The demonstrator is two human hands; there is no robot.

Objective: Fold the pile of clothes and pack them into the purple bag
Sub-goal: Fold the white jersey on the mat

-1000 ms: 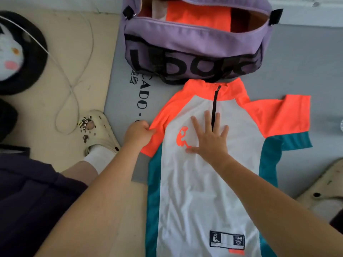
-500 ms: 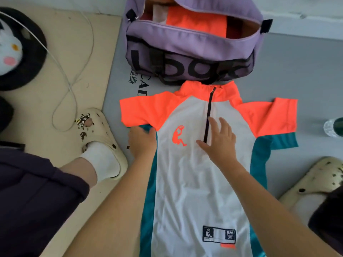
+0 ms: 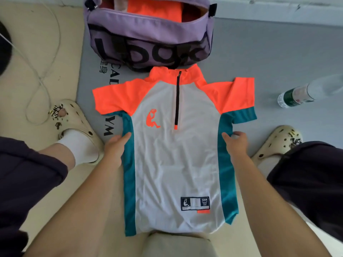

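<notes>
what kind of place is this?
Likely a home floor with a workout corner: a grey gym mat printed with letters, a loose white cable on the beige floor, and a water bottle lying nearby.

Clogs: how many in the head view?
2. Left clog on the beige floor beside the grey mat's left edge; right clog on the mat right of the shirt, partly hidden by a dark trouser leg.

- The purple bag (image 3: pixel 148 34), top centre, carries large black letters on its side; they are partly folded and cannot be read for certain.
- The grey mat (image 3: pixel 259 62) shows black print at centre left: "CAL" and "YM", cut off by the shirt.
- The shirt (image 3: pixel 176 164) has a hem patch (image 3: pixel 195 203), lower centre, reading "TEAM".
</notes>
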